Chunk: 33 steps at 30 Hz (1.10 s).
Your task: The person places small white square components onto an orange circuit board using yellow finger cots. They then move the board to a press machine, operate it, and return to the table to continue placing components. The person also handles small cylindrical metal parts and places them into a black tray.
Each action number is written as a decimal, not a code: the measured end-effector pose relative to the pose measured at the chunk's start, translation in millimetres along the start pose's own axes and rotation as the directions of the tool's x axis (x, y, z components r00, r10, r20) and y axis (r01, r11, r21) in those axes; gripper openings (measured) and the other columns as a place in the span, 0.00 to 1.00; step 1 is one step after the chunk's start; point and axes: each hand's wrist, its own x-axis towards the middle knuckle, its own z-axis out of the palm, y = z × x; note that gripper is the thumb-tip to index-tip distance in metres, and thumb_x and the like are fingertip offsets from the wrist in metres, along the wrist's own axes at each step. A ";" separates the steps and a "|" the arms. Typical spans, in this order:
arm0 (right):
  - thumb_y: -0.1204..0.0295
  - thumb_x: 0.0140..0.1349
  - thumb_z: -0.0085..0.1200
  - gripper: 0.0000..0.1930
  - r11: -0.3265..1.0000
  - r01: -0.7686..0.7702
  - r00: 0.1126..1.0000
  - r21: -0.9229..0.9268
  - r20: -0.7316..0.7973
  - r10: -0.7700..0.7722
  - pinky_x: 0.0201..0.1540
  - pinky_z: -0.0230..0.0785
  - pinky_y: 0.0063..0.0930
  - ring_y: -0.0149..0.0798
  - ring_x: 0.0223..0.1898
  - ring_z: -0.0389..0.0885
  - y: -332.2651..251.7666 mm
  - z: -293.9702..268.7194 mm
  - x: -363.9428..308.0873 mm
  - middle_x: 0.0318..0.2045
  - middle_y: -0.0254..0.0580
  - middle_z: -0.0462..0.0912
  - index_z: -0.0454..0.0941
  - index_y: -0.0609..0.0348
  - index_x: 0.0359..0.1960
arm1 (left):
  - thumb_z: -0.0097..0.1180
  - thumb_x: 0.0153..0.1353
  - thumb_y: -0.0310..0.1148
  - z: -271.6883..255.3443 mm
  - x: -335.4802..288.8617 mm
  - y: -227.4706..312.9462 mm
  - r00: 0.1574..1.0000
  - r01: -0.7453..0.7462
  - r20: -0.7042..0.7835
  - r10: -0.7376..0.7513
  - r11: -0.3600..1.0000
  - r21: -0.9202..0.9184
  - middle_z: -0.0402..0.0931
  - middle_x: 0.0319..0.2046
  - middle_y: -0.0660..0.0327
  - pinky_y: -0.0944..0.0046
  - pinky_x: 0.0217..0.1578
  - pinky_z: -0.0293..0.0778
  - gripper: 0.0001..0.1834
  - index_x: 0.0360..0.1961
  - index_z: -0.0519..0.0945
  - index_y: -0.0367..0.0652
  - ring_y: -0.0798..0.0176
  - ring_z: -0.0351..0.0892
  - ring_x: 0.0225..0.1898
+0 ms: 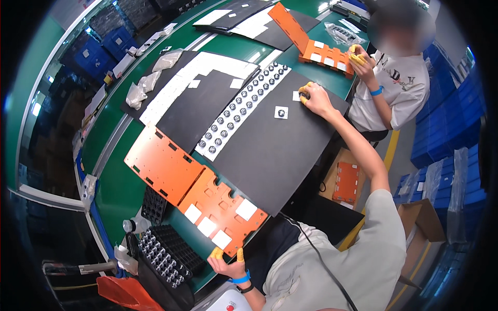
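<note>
My left hand (228, 265), in yellow finger cots, is by the near corner of a hinged orange plate fixture (205, 202). Its fingertips are apart, with nothing visible between them; whether they touch the fixture I cannot tell. White square pieces (206, 226) lie on the fixture's near half. My right hand (315, 99) reaches across a black mat (280, 150) and pinches a small dark round part (305, 95), mostly covered by the fingers. Beside it is a white square (296, 96). Another white square with a dark round part (281, 112) lies nearby on the mat.
A white strip (241, 110) carries rows of black round parts. Black trays (165, 256), one with shiny parts, stand at the lower left beside a clear bottle (137, 225). A co-worker's hands (363, 63) are at another orange fixture (324, 56). A black cable (316, 249) crosses my front.
</note>
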 end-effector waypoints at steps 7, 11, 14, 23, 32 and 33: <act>0.78 0.57 0.55 0.17 0.977 -0.130 0.978 0.170 -0.137 0.155 0.56 0.73 0.41 0.46 0.53 0.78 47.3 23.0 49.8 0.45 0.44 0.82 0.83 0.53 0.49 | 0.62 0.54 0.63 1.1 0.9 -0.3 0.997 -0.017 0.073 0.013 0.998 0.054 0.78 0.36 0.52 0.48 0.44 0.69 0.34 0.39 0.81 0.37 0.45 0.74 0.40; 0.78 0.55 0.53 0.22 0.962 -0.116 0.979 0.248 -0.135 0.153 0.57 0.72 0.40 0.44 0.53 0.78 54.5 31.6 59.2 0.45 0.43 0.82 0.80 0.53 0.54 | 0.62 0.53 0.66 5.9 -1.9 -2.1 0.999 -0.036 0.041 0.033 0.997 0.069 0.77 0.34 0.51 0.50 0.40 0.69 0.39 0.37 0.80 0.32 0.45 0.73 0.37; 0.77 0.54 0.53 0.24 0.985 -0.070 0.985 0.161 -0.147 0.094 0.56 0.71 0.40 0.45 0.53 0.77 41.8 26.9 60.4 0.46 0.42 0.81 0.77 0.55 0.56 | 0.59 0.55 0.66 8.5 -2.7 -3.2 0.998 -0.055 0.034 0.052 0.994 0.092 0.76 0.33 0.50 0.49 0.39 0.67 0.40 0.38 0.79 0.30 0.45 0.72 0.36; 0.74 0.56 0.58 0.22 0.958 -0.148 0.970 0.245 -0.155 0.189 0.57 0.70 0.41 0.48 0.52 0.77 61.3 41.2 79.9 0.48 0.46 0.81 0.76 0.60 0.55 | 0.56 0.57 0.66 10.5 -0.6 -6.8 0.994 -0.106 0.039 0.102 0.987 0.121 0.75 0.32 0.49 0.50 0.37 0.66 0.40 0.38 0.78 0.30 0.47 0.70 0.35; 0.75 0.58 0.59 0.21 0.977 -0.083 0.977 0.194 -0.180 0.119 0.58 0.70 0.41 0.49 0.53 0.77 60.8 55.9 90.4 0.46 0.47 0.81 0.76 0.61 0.54 | 0.57 0.56 0.66 12.3 -3.3 -5.5 0.996 -0.091 0.035 0.087 0.988 0.122 0.77 0.33 0.50 0.51 0.37 0.67 0.40 0.39 0.80 0.30 0.47 0.72 0.35; 0.75 0.58 0.59 0.21 0.977 -0.095 0.974 0.189 -0.186 0.130 0.58 0.70 0.41 0.49 0.53 0.77 64.8 53.0 87.1 0.46 0.47 0.81 0.76 0.61 0.54 | 0.57 0.56 0.66 12.8 0.4 -6.7 0.995 -0.099 0.042 0.095 0.988 0.116 0.77 0.33 0.50 0.50 0.38 0.67 0.40 0.39 0.80 0.31 0.47 0.72 0.35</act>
